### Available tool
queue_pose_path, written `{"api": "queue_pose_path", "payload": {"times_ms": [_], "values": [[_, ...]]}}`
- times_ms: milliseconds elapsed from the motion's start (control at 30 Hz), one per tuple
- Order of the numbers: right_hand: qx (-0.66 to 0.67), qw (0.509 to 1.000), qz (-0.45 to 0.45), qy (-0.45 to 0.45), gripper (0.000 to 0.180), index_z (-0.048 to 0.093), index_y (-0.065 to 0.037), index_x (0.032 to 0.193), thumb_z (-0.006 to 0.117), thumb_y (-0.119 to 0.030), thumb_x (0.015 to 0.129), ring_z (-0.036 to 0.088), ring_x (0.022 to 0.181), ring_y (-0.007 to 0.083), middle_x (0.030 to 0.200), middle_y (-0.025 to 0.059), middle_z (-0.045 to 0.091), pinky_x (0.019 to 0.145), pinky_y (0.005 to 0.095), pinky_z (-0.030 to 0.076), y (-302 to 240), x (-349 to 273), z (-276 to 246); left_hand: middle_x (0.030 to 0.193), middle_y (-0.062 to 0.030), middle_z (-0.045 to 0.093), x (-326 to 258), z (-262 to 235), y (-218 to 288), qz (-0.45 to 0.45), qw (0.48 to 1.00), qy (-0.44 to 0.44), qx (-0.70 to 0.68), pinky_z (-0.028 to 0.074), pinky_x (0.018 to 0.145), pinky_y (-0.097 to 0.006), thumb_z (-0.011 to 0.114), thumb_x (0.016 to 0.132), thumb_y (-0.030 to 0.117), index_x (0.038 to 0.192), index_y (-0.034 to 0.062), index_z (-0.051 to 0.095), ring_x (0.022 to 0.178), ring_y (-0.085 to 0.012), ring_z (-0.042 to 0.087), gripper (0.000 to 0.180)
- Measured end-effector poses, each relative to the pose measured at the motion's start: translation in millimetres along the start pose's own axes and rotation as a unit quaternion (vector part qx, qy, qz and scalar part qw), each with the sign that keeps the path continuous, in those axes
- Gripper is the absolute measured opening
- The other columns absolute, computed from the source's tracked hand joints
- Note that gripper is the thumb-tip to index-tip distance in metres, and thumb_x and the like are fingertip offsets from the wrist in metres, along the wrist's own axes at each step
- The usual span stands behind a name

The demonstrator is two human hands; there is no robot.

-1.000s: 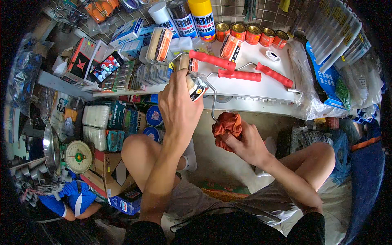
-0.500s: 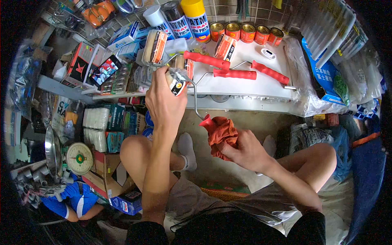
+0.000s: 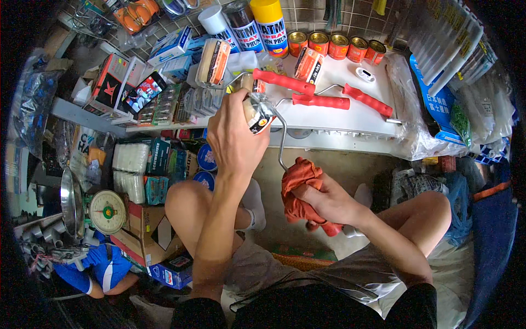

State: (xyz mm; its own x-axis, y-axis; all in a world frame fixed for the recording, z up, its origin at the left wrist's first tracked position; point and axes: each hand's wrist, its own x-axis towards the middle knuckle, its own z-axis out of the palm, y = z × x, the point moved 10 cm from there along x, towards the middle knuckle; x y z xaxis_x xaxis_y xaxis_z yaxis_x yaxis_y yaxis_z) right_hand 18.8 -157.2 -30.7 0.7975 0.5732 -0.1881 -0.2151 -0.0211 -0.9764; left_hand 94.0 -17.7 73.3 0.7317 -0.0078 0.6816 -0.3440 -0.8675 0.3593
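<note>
My left hand (image 3: 236, 140) grips the wrapped head of a paint roller (image 3: 256, 116), and the roller's bent wire frame runs down toward my right. Around the handle end of that wire my right hand (image 3: 331, 200) presses a crumpled orange-red cloth (image 3: 300, 189). The cloth hides most of the red handle; a bit of red shows below it. On the white shelf beyond lie other rollers with red handles: one handle (image 3: 285, 81) at the left, a second handle (image 3: 322, 102) under it, and a third handle (image 3: 368, 102) at the right. Two wrapped roller heads (image 3: 212, 63) (image 3: 309, 64) stand behind them.
Spray cans (image 3: 269, 27) and several small orange tins (image 3: 338, 46) line the back of the white shelf (image 3: 350, 118). A phone (image 3: 143, 92) leans at the left among boxes. A dial scale (image 3: 106, 211) and an open carton (image 3: 150, 227) stand beside my left knee.
Both hands have shifted slightly right with the roller. The cloth has slid up over the handle's neck, covering the red end that showed before.
</note>
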Motion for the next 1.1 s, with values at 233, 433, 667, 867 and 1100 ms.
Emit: {"api": "queue_pose_path", "payload": {"times_ms": [233,433,667,867,1100], "values": [[0.651,0.658,0.266,-0.268,0.04,0.055,-0.007,0.112,0.057,-0.045,0.099,0.054,0.045,0.0155,0.074,0.004,0.056,0.038,0.0308,0.044,49,-41,66,0.106,-0.0195,0.066,-7,-8,-2,-0.015,0.993,0.07,-0.099,0.053,0.082,-0.046,0.084,0.069,0.008,0.12,0.0043,0.056,0.096,-0.0421,0.066,0.059],[0.132,0.982,0.128,-0.04,0.039,0.058,-0.008,0.118,0.07,-0.033,0.091,0.064,0.053,0.0272,0.086,0.0112,0.07,0.054,0.0405,0.056,28,-10,4,0.107,-0.0223,0.067,-7,8,-1,-0.057,0.997,-0.035,-0.039,0.052,0.079,-0.051,0.082,0.073,0.009,0.119,0.0039,0.054,0.095,-0.0457,0.066,0.054],[-0.435,0.885,-0.013,0.169,0.035,0.065,-0.004,0.103,0.078,-0.027,0.08,0.068,0.066,0.0368,0.069,0.02,0.065,0.066,0.0447,0.056,-3,0,-46,0.108,-0.019,0.067,-14,23,7,-0.044,0.996,-0.077,-0.004,0.051,0.075,-0.052,0.08,0.077,0.012,0.118,0.0053,0.054,0.09,-0.0438,0.067,0.049],[0.123,0.992,0.025,-0.009,0.033,0.058,-0.004,0.114,0.067,-0.028,0.094,0.061,0.066,0.0153,0.095,0.0039,0.065,0.053,0.0359,0.051,3,-10,2,0.107,-0.0187,0.067,7,6,-8,-0.016,0.999,-0.04,0.018,0.052,0.075,-0.05,0.085,0.072,0.014,0.119,0.0063,0.055,0.09,-0.0417,0.067,0.056],[0.484,0.812,0.277,-0.17,0.037,0.056,-0.006,0.093,0.058,-0.043,0.096,0.043,0.04,0.0096,0.061,0.0023,0.053,0.037,0.024,0.035,43,-49,54,0.109,-0.022,0.067,14,-14,-25,-0.046,0.998,0.04,0.004,0.052,0.083,-0.049,0.083,0.071,0.013,0.121,0.0031,0.055,0.098,-0.0441,0.066,0.058]]}}
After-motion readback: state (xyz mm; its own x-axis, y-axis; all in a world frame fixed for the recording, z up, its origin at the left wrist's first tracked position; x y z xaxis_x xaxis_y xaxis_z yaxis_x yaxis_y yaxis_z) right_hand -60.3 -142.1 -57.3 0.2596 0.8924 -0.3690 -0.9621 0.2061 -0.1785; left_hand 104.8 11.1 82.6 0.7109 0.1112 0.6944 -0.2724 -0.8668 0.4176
